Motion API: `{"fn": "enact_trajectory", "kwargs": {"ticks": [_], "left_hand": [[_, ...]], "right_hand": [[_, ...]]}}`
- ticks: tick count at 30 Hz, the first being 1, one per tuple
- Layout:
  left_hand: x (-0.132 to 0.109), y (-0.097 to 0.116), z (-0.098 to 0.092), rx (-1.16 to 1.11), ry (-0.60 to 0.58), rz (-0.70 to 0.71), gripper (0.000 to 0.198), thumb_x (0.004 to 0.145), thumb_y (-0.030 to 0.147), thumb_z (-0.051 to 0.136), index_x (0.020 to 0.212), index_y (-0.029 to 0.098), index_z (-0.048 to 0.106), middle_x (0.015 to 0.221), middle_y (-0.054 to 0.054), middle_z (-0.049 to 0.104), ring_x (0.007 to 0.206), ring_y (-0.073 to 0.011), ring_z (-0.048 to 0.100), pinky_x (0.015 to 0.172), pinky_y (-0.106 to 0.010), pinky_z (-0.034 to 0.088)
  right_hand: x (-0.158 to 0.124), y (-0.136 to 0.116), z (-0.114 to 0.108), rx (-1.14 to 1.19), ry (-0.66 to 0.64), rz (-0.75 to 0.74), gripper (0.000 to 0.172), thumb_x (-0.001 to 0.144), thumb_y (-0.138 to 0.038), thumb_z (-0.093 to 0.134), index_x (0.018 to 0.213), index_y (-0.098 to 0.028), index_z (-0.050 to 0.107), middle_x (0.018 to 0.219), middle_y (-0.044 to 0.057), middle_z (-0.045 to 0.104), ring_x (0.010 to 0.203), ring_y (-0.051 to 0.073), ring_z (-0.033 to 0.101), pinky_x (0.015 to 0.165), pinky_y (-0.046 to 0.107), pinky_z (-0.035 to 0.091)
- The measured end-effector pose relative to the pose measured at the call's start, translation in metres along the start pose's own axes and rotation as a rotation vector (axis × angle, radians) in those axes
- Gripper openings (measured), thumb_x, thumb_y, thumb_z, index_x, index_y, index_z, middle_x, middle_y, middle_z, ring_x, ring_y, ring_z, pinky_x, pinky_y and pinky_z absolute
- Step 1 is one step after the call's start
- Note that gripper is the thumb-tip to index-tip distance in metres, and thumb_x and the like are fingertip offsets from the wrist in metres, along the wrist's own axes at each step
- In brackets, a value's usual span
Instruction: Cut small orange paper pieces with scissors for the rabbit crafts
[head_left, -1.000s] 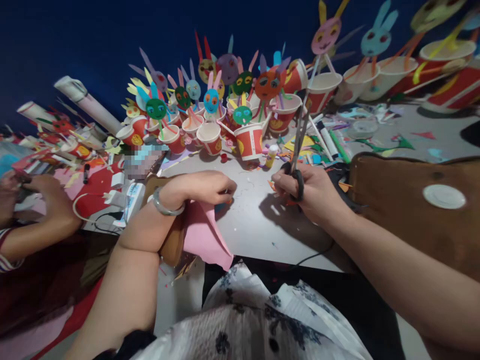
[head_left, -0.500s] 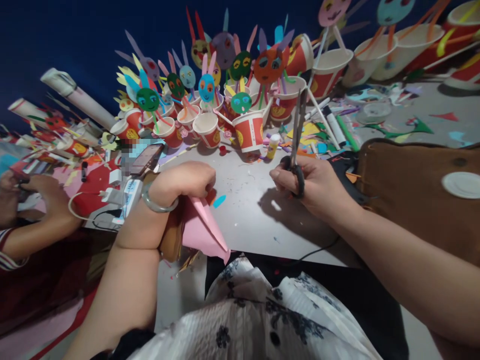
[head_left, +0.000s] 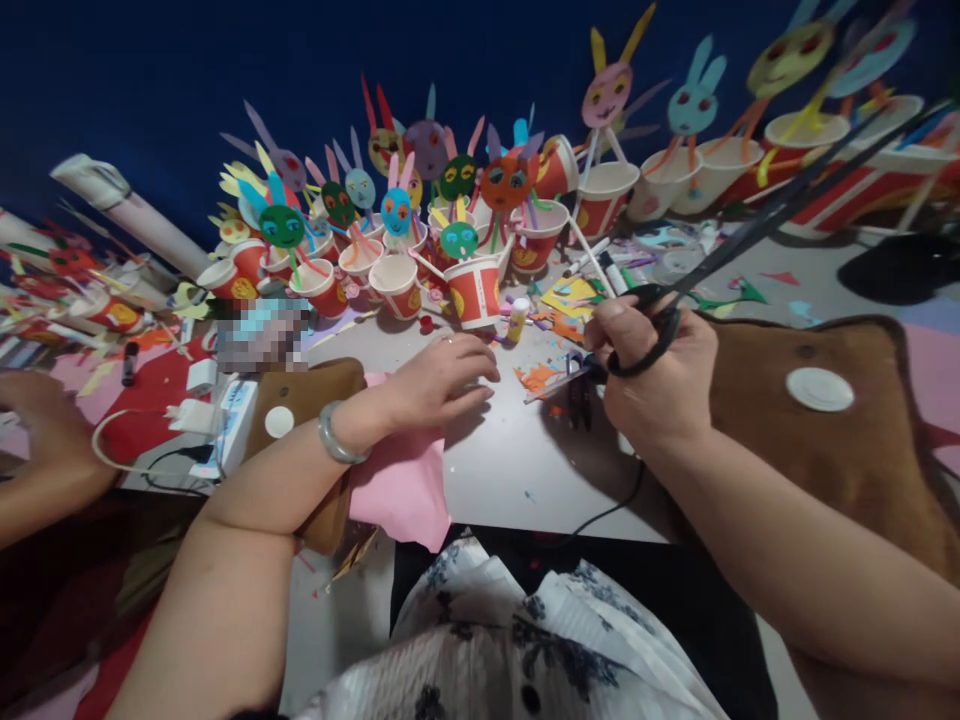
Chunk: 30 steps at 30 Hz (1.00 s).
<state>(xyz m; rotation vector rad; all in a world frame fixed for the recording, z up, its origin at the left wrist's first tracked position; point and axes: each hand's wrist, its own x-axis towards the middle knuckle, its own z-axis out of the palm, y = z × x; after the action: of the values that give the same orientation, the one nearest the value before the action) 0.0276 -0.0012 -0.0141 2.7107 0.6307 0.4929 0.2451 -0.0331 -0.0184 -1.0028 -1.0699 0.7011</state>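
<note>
My left hand [head_left: 450,385] is stretched over the grey table, fingers extended, with nothing in its grasp. Under its wrist lies a sheet of pink paper [head_left: 409,475], one edge reaching the table's front. Black-handled scissors [head_left: 739,235] are in my right hand [head_left: 660,375], their long blades pointing up and to the right. Just left of that hand, what looks like a second pair of scissors [head_left: 577,375] lies by some orange paper scraps [head_left: 541,378]. Beyond my left hand stands a red and white paper cup [head_left: 474,295] with a green paper rabbit face [head_left: 459,240].
Several more cups with paper rabbit faces line the back. A yellow glue bottle [head_left: 517,320] stands near the scraps. Brown cloth pads [head_left: 765,440] lie on both sides. At left are a power strip [head_left: 225,425], cables and another person's arm [head_left: 60,450].
My left hand has opened and moved right, off the pink paper's upper edge. The scissors have swung from upright to tilted right, and the whole view has shifted.
</note>
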Motion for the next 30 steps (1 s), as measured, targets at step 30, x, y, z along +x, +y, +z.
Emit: {"fn": "enact_trajectory", "kwargs": {"ticks": [30], "left_hand": [[0.001,0.011,0.026,0.008,-0.241,0.046,0.024,0.092,0.035,0.045,0.103,0.020,0.059,0.111,-0.010,0.065,0.113,-0.0253,0.052,0.109,-0.049,0.022]], "right_hand": [[0.020,0.037,-0.008,-1.229,-0.737,-0.096,0.007,0.068,-0.015,0.060,0.073,-0.019,0.061,0.073,0.006,0.070,0.069,0.022,0.060,0.062,0.029,0.033]]}}
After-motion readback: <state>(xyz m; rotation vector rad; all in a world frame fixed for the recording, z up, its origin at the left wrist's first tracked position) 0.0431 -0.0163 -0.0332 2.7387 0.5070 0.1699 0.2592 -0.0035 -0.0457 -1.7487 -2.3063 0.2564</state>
